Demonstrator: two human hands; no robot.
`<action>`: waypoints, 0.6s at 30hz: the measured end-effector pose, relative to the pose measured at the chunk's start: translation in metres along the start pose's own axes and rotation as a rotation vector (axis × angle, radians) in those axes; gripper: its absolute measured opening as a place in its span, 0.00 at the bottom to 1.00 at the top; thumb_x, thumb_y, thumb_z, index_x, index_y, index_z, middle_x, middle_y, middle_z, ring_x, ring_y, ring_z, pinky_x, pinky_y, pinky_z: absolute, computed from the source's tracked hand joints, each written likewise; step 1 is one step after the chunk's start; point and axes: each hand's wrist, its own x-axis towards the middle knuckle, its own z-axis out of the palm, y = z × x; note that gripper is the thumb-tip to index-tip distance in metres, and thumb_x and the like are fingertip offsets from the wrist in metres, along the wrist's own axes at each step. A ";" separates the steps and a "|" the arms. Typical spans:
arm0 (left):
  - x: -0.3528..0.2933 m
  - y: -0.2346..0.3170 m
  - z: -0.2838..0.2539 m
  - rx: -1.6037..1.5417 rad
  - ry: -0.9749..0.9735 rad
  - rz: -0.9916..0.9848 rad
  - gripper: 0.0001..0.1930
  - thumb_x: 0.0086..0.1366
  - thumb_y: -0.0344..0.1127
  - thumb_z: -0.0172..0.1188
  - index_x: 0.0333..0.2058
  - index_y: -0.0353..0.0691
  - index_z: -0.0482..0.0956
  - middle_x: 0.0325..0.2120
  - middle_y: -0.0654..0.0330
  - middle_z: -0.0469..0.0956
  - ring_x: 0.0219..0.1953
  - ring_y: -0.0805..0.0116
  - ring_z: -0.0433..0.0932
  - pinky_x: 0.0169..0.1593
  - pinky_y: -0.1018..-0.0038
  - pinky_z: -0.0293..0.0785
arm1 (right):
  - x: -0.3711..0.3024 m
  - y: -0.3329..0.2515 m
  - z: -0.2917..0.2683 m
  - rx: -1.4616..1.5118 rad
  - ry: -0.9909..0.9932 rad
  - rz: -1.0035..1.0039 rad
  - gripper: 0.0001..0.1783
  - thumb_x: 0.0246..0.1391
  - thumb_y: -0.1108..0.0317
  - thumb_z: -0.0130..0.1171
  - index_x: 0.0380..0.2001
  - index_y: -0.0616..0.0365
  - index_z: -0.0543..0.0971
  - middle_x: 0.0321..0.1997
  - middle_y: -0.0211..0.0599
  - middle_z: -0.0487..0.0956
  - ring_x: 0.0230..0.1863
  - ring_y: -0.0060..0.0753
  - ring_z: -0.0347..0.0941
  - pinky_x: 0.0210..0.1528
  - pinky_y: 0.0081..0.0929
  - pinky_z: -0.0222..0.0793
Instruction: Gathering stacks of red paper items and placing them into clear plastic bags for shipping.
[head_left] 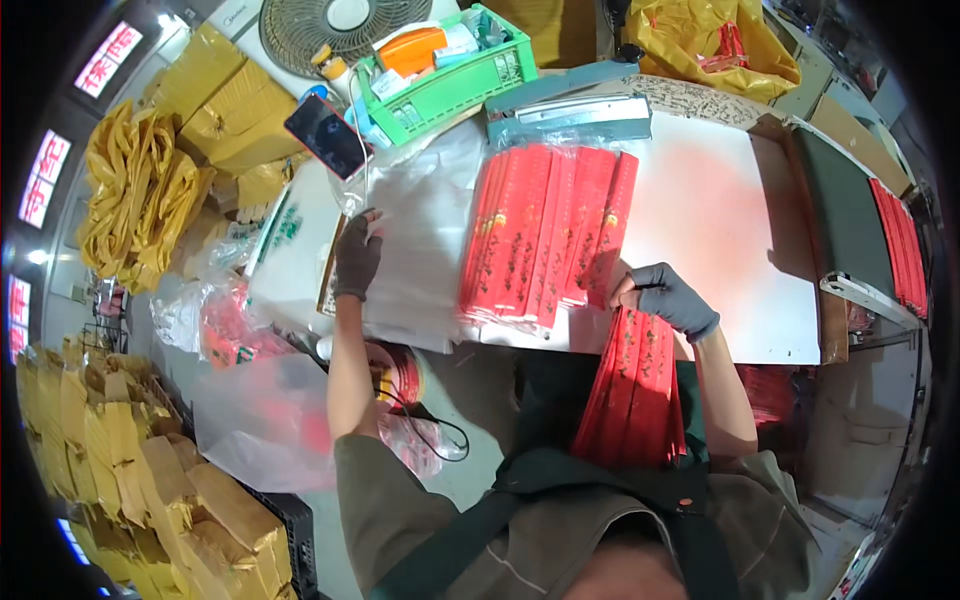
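Observation:
My right hand (668, 298), in a grey fingerless glove, is closed on the top end of a fanned bunch of long narrow red printed packets (636, 385). The bunch hangs over the table's front edge, before my apron. My left hand (358, 256), gloved alike, rests at the left edge of a pile of clear plastic bags (420, 240). Its thumb and forefinger are apart, with nothing visible between them. Between my hands lies a wide row of the same red packets (545, 230), partly over clear plastic.
Behind stand a green crate (455, 85) of small items, a phone (328, 135) and a fan (345, 20). A grey-blue metal piece (570, 118) lies behind the row. To the right, a dark conveyor belt (845, 210) carries red packets. Yellow sacks (140, 200) fill the left.

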 end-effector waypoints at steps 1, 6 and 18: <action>0.012 -0.007 0.002 -0.002 -0.001 0.011 0.18 0.56 0.21 0.52 0.46 0.38 0.75 0.42 0.57 0.77 0.46 0.65 0.76 0.48 0.73 0.72 | 0.003 0.001 -0.002 -0.009 -0.006 -0.002 0.09 0.50 0.69 0.60 0.31 0.65 0.81 0.30 0.35 0.81 0.36 0.22 0.74 0.43 0.21 0.68; 0.076 0.013 0.047 0.584 0.004 0.511 0.13 0.52 0.27 0.54 0.38 0.41 0.76 0.34 0.57 0.77 0.43 0.58 0.73 0.48 0.67 0.68 | 0.007 -0.004 0.006 0.015 0.016 0.054 0.09 0.49 0.69 0.60 0.31 0.65 0.81 0.30 0.36 0.81 0.35 0.22 0.74 0.42 0.21 0.69; 0.062 0.058 0.005 0.793 -0.392 0.471 0.06 0.54 0.37 0.56 0.26 0.43 0.80 0.25 0.56 0.78 0.33 0.60 0.75 0.43 0.62 0.67 | 0.011 -0.008 0.007 -0.009 0.026 0.052 0.09 0.51 0.69 0.60 0.30 0.65 0.81 0.30 0.36 0.81 0.35 0.23 0.75 0.43 0.22 0.69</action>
